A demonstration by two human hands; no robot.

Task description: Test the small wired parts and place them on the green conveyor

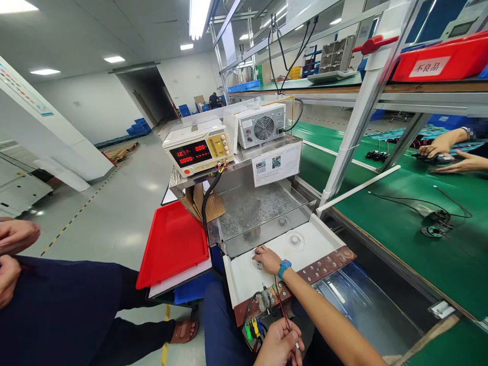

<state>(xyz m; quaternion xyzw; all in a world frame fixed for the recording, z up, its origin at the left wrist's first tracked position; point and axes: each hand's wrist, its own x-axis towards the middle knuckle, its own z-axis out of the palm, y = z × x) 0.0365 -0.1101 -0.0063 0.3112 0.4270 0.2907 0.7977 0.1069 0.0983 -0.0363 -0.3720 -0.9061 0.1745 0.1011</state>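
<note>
My right hand (269, 260), with a blue watch (284, 268) on its wrist, reaches over the white panel (244, 287). Its fingers are bent down on the left round fitting in that panel; what they grip, if anything, is hidden. A second round fitting (296, 241) lies further right. Below, at the panel's near side, my left hand (284, 341) is closed around thin red and black wires (280, 300). A white tip (297, 345) shows at its fingers. Beside it hang green, yellow and blue clips (253, 329) near the brown terminal strip (316, 269).
A power supply (202, 150) with red digits stands behind the panel, next to a grey fan-fronted unit (263, 127). At left is a red tray (173, 244), and a person (68, 310) stands nearby. On the green bench (381, 213) lies a wired motor part (436, 226); a co-worker's hands (446, 152) are beyond.
</note>
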